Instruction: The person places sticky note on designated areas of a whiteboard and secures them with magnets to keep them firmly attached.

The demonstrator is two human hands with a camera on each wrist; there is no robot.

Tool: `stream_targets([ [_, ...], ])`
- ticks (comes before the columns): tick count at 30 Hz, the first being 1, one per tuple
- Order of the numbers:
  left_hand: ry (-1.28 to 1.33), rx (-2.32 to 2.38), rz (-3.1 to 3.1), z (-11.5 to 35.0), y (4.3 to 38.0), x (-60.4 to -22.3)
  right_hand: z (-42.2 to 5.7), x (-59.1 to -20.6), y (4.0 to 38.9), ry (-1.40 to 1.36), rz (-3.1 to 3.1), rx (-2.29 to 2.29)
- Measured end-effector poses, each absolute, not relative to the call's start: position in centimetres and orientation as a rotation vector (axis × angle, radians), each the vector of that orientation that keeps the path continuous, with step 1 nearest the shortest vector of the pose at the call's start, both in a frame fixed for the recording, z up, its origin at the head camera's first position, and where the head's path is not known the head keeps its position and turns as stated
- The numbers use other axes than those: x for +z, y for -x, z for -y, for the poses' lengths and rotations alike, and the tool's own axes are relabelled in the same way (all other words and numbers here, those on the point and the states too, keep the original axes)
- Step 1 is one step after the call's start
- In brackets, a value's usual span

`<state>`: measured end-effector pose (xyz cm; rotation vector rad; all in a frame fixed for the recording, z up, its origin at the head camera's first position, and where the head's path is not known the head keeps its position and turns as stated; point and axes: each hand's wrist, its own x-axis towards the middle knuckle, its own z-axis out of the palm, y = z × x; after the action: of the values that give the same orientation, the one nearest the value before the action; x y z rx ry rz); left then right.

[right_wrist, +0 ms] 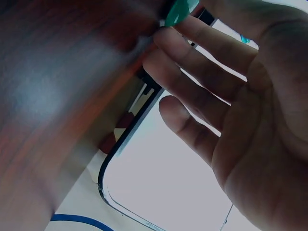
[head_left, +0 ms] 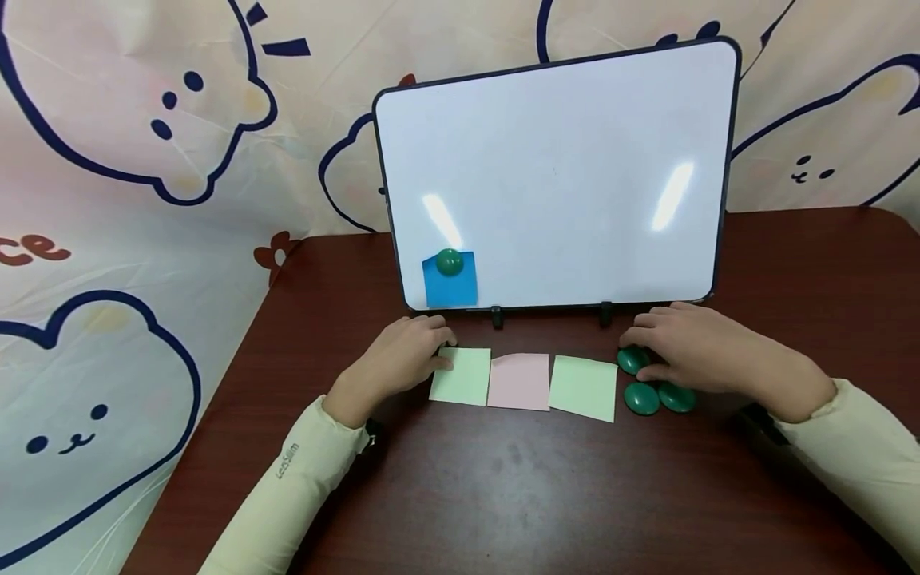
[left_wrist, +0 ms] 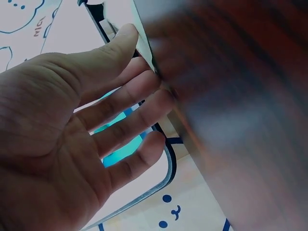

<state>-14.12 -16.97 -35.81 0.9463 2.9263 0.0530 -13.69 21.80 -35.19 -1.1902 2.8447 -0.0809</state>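
A row of square sticky notes lies on the table: a left green note point(head_left: 465, 377), a pink note point(head_left: 519, 382) and a right green note point(head_left: 584, 387). My left hand point(head_left: 404, 353) is at the left green note, thumb over its left edge and the other fingers loosely bent point(left_wrist: 86, 110). At the right, my right hand point(head_left: 693, 347) holds a round green magnet point(head_left: 632, 359) between thumb and index finger, at table level. Two more green magnets point(head_left: 641, 398) lie just below this hand; the right wrist view shows part of a green magnet point(right_wrist: 178, 13) at the fingertips.
Behind the notes stands a whiteboard point(head_left: 553, 176) on small black feet point(head_left: 497, 318). A blue note point(head_left: 450, 289) hangs at its lower left under a green magnet point(head_left: 450, 262). A cloth with cartoon animals point(head_left: 136, 231) covers the wall behind the brown table point(head_left: 503, 495).
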Motion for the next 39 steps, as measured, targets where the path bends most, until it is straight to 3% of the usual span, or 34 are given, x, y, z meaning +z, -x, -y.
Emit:
stream_targets([
  [10,-0.807,0.151,-2.89,16.8,14.3,-35.7,-21.8,-35.5,14.1,1.198,-2.851,-0.123],
  [28,-0.858,0.121,-3.082,16.7,14.2,-35.6,-21.1,-36.8,13.8,1.346,-2.94,-0.089],
  [39,-0.82,0.521,-3.234,16.8,14.1,-35.4,-21.2,-37.1,13.9,1.37,-2.958,-0.092],
])
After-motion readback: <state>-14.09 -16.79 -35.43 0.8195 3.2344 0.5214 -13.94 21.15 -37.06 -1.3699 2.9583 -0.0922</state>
